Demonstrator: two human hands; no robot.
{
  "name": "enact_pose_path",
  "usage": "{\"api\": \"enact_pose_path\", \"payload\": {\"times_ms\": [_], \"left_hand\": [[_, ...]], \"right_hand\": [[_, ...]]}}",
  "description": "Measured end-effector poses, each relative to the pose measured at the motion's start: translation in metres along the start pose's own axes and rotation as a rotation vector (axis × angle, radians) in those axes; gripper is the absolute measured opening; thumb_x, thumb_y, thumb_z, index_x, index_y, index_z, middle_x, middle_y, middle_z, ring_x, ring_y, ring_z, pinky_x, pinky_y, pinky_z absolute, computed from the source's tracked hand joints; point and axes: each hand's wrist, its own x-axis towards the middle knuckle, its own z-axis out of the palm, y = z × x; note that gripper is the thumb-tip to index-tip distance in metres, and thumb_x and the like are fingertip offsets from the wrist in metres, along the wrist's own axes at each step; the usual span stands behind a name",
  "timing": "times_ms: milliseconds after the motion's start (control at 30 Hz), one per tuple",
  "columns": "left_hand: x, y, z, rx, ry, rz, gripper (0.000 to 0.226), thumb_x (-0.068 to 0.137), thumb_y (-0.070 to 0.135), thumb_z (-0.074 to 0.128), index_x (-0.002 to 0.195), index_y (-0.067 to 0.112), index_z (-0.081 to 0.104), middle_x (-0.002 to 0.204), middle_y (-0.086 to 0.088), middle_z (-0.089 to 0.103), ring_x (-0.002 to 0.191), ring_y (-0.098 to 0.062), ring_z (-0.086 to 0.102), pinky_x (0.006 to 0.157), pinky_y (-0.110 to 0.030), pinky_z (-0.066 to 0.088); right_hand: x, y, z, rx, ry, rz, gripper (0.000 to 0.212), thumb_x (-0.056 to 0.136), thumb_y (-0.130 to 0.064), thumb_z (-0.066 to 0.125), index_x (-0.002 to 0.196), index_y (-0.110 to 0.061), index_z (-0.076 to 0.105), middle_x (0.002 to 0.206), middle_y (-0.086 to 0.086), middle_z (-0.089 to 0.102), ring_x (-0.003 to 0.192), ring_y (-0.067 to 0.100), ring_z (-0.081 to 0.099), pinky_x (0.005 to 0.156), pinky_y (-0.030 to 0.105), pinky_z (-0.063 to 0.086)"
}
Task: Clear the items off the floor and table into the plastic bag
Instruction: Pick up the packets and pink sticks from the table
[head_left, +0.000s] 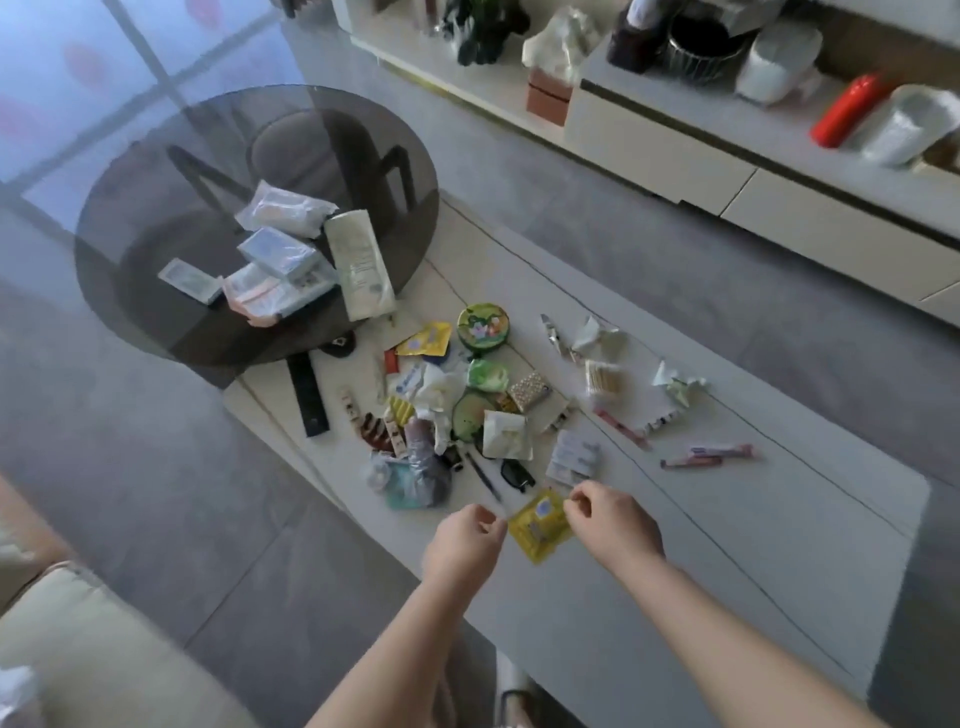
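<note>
A yellow packet (540, 524) is held just above the white coffee table (753, 519), between my two hands. My left hand (462, 543) pinches its left corner and my right hand (613, 525) pinches its upper right corner. Beyond it lies a heap of small items: a round green tin (484, 330), a second yellow packet (426, 340), crumpled tissues (597, 338), a box of cotton swabs (602, 382), a pen (483, 475), black glasses (517, 475) and a black strap (307, 395). I see no plastic bag in this view.
A round dark glass table (156, 218) at the left carries several tissue packs and a white pouch (358, 262). A long white cabinet (675, 150) with a red bottle (849, 109) runs along the far side. A beige sofa (78, 649) fills the lower left corner. Grey floor surrounds the tables.
</note>
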Motion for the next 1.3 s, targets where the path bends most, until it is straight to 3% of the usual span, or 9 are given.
{"api": "enact_pose_path", "payload": {"times_ms": [133,367,667,900,1100,1300], "left_hand": [[0.019,0.012,0.024,0.063,-0.040,0.005,0.028,0.092,0.044,0.048,0.109,0.026,0.062,0.111,0.005,0.065,0.100,-0.014,0.060,0.075,-0.024,0.044],[0.068,0.010,0.072,0.178,-0.098,0.057,0.033,0.092,0.043,0.047,0.117,0.026,0.061,0.117,0.003,0.063,0.109,-0.017,0.058,0.086,-0.028,0.049],[0.142,-0.012,0.149,0.327,-0.061,0.093,0.036,0.091,0.027,0.050,0.126,0.019,0.050,0.125,-0.004,0.051,0.119,-0.024,0.044,0.087,-0.034,0.044],[0.170,-0.020,0.185,0.337,0.062,0.061,0.058,0.086,0.025,0.060,0.139,0.023,0.037,0.132,-0.001,0.046,0.121,-0.023,0.042,0.095,-0.031,0.039],[0.179,-0.017,0.188,0.350,0.083,0.000,0.042,0.086,0.035,0.061,0.124,0.025,0.045,0.122,0.002,0.051,0.117,-0.021,0.045,0.091,-0.030,0.036],[0.180,-0.010,0.178,0.292,0.026,0.039,0.025,0.090,0.036,0.057,0.102,0.014,0.058,0.109,-0.002,0.053,0.106,-0.022,0.047,0.084,-0.032,0.045]], "right_hand": [[0.013,0.036,0.005,0.040,0.018,0.113,0.023,0.093,-0.031,0.044,0.102,-0.020,0.062,0.106,0.004,0.066,0.098,0.026,0.059,0.070,0.027,0.043],[0.052,0.070,0.045,0.176,0.020,0.234,0.026,0.091,-0.032,0.050,0.111,-0.020,0.061,0.111,0.002,0.066,0.105,0.025,0.058,0.081,0.029,0.047],[0.124,0.096,0.110,0.181,0.021,0.161,0.039,0.093,-0.031,0.052,0.130,-0.021,0.050,0.133,0.001,0.048,0.118,0.021,0.050,0.087,0.031,0.045],[0.169,0.102,0.124,0.159,0.008,0.121,0.046,0.091,-0.029,0.055,0.135,-0.021,0.042,0.135,0.004,0.044,0.121,0.024,0.045,0.088,0.036,0.046],[0.187,0.109,0.121,0.162,-0.008,0.112,0.047,0.090,-0.028,0.057,0.134,-0.022,0.042,0.135,0.005,0.044,0.121,0.026,0.045,0.089,0.039,0.047],[0.191,0.113,0.110,0.177,-0.022,0.136,0.049,0.090,-0.028,0.057,0.135,-0.022,0.041,0.133,0.006,0.046,0.119,0.026,0.047,0.086,0.037,0.047]]}}
